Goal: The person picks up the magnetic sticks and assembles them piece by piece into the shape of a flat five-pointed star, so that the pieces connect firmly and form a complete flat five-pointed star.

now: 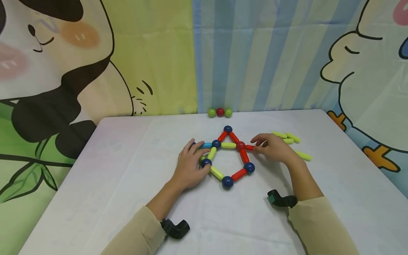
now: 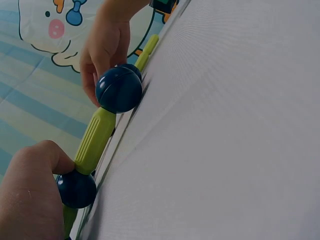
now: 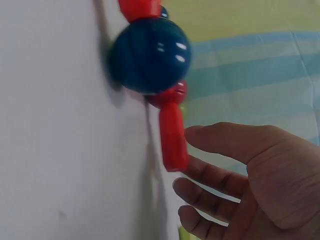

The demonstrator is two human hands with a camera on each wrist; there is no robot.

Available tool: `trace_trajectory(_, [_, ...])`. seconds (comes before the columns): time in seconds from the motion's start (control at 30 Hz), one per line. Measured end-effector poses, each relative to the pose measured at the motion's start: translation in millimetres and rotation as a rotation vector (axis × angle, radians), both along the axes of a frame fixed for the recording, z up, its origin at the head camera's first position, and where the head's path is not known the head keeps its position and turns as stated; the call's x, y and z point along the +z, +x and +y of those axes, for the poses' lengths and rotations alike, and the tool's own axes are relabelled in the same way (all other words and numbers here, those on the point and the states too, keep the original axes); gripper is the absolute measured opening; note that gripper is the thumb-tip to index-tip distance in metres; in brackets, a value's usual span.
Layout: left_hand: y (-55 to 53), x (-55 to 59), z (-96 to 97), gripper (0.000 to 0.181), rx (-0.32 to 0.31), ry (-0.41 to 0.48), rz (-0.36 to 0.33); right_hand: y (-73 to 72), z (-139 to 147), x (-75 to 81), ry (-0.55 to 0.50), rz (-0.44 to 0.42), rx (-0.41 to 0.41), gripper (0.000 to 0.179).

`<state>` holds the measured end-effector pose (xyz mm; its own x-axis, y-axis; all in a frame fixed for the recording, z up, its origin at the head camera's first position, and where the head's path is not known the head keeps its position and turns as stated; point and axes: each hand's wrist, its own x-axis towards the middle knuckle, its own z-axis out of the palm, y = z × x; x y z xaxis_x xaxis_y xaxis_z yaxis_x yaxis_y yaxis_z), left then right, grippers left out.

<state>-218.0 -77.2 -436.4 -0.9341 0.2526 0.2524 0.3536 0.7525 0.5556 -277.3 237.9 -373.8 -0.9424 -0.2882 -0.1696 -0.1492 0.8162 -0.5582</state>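
Observation:
A flat frame of magnetic sticks and balls lies on the white table. It joins red sticks (image 1: 238,175), yellow-green sticks (image 1: 217,173), a light-blue stick (image 1: 206,145), dark blue balls (image 1: 227,182) and a red ball (image 1: 240,145). My left hand (image 1: 191,168) holds the frame's left side, its thumb against a blue ball (image 2: 76,189) and its fingers over the sticks there, partly hiding them. At the right, my right hand (image 1: 274,147) has loosely bent fingers beside a short-looking red stick (image 3: 173,137) jutting from the red ball. The thumb tip is at that stick's side.
Several loose yellow-green sticks (image 1: 303,156) lie to the right, beyond my right hand. Two green balls (image 1: 211,113) and a red ball (image 1: 220,112) stand in a row at the table's back edge. A printed cloth (image 1: 165,56) hangs behind.

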Motion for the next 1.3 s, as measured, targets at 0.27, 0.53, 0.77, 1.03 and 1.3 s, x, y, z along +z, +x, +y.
trace_trajectory(0.27, [-0.5, 0.7, -0.9, 0.052, 0.001, -0.002, -0.008, 4.7, 22, 15.7, -0.031, 0.071, -0.060, 0.034])
trace_trajectory(0.53, [-0.5, -0.2, -2.1, 0.052, 0.006, 0.006, -0.009, 9.7, 48, 27.5, -0.060, 0.036, -0.160, 0.039])
trace_trajectory(0.77, [-0.1, 0.0, -1.7, 0.053, 0.005, 0.008, -0.014, 14.1, 75, 30.1, -0.025, -0.001, -0.215, 0.045])
trace_trajectory(1.03, [0.8, -0.2, -1.1, 0.052, 0.006, 0.014, -0.010, 16.7, 97, 24.7, 0.047, -0.045, -0.241, 0.048])
trace_trajectory(1.3, [1.5, -0.9, -0.7, 0.052, 0.007, 0.009, -0.012, 15.0, 109, 12.7, 0.090, -0.198, -0.269, 0.046])
